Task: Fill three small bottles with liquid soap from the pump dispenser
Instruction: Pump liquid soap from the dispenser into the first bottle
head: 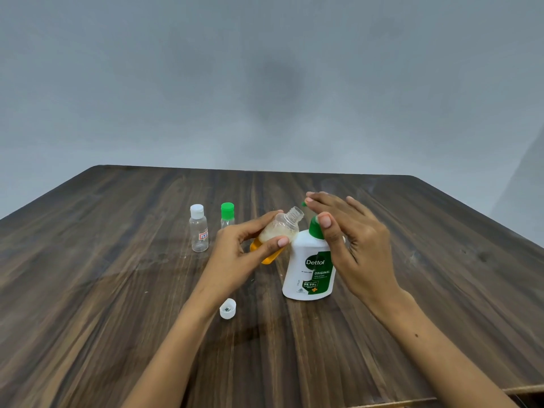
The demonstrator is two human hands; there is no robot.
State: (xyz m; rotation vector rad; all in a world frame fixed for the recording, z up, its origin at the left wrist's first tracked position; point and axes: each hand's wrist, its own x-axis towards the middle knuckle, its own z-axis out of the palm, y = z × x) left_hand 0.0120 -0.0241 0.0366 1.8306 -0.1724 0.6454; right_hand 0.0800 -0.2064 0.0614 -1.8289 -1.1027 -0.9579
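Nearest you, at about 7 o'clock from the dispenser, a small white screw cap (227, 308) lies open side up on the dark wood-grain table (412, 319). Your left hand (235, 254) pinches a small clear plastic bottle (279, 234), uncapped and tilted, its mouth pointing to 1 o'clock toward the pump spout; orange soap sits in its lower part with foam above. Just beside it at 3 o'clock stands the white Dettol pump dispenser with green pump head (309, 269). Your right hand (353, 240) rests flat on the pump, fingers straight. Farther off at 10 o'clock, a green-capped clear bottle (227, 214) and a white-capped clear bottle (199, 228) stand upright.
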